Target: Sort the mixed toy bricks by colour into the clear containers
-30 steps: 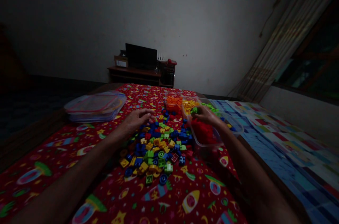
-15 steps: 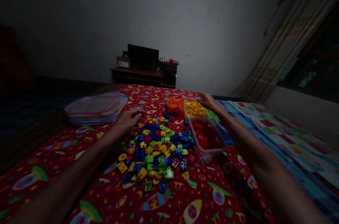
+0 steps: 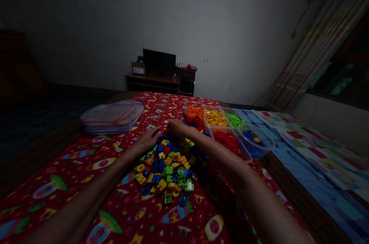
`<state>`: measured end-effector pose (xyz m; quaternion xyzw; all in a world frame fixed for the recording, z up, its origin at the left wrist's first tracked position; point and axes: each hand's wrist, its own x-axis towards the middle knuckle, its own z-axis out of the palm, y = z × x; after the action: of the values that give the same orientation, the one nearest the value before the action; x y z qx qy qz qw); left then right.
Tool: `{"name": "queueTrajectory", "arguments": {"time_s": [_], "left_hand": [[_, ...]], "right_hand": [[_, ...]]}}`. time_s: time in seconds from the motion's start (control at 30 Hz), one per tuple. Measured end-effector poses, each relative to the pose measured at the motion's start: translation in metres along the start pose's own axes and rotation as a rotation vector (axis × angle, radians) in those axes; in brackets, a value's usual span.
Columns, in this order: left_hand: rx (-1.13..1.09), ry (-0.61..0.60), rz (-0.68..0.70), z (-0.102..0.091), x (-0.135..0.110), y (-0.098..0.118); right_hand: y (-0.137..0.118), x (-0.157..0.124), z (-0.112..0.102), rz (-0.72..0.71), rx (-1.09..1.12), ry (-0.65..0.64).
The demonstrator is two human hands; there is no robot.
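Note:
A mixed pile of toy building bricks (image 3: 168, 171) in blue, yellow, green and red lies on a red patterned cloth (image 3: 127, 217). My left hand (image 3: 148, 138) rests at the pile's far left edge, its fingers stretched out and holding nothing I can see. Just right of it, my right hand (image 3: 178, 128) is over the far end of the pile with its fingers curled down; whatever is in them is hidden. Right of the pile stand clear tubs: orange bricks (image 3: 195, 111), yellow bricks (image 3: 215, 118), red bricks (image 3: 226, 141) and green bricks (image 3: 235, 120).
A round clear tub (image 3: 269, 145) holds blue bricks and a little yellow at the right. Clear lids (image 3: 112, 118) are stacked on the left. Beyond stands a desk (image 3: 152, 82) with a dark monitor (image 3: 159, 62). A checked cloth (image 3: 305, 151) covers the right side.
My right hand has moved left and nearer, from the yellow brick tub to the far end of the pile. My left hand has shifted slightly right, and the view has turned a little.

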<state>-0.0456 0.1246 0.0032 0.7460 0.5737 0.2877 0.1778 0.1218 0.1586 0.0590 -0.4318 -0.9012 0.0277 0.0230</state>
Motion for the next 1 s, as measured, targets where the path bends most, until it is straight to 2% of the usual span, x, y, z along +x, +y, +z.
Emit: {"name": "queueTrajectory", "arguments": {"time_s": [0.13, 0.3, 0.47, 0.73, 0.83, 1.0], "left_hand": [[-0.137, -0.094, 0.074, 0.000, -0.004, 0.013], [-0.163, -0.102, 0.087, -0.002, -0.008, 0.020], [-0.177, -0.068, 0.092, -0.001, -0.009, 0.019], [-0.174, -0.048, 0.126, 0.001, -0.010, 0.016], [-0.149, -0.053, 0.130, 0.000, -0.010, 0.016], [-0.157, -0.050, 0.135, 0.000, -0.010, 0.014]], "right_hand": [[0.007, -0.010, -0.010, 0.048, 0.084, 0.002], [0.024, -0.052, -0.031, 0.120, 0.152, 0.105], [0.026, -0.083, -0.022, 0.152, 0.178, -0.069], [0.014, -0.063, -0.001, 0.122, 0.110, -0.035], [0.014, -0.062, -0.002, 0.171, 0.138, -0.019], [0.014, -0.077, -0.012, 0.266, 0.251, 0.014]]}}
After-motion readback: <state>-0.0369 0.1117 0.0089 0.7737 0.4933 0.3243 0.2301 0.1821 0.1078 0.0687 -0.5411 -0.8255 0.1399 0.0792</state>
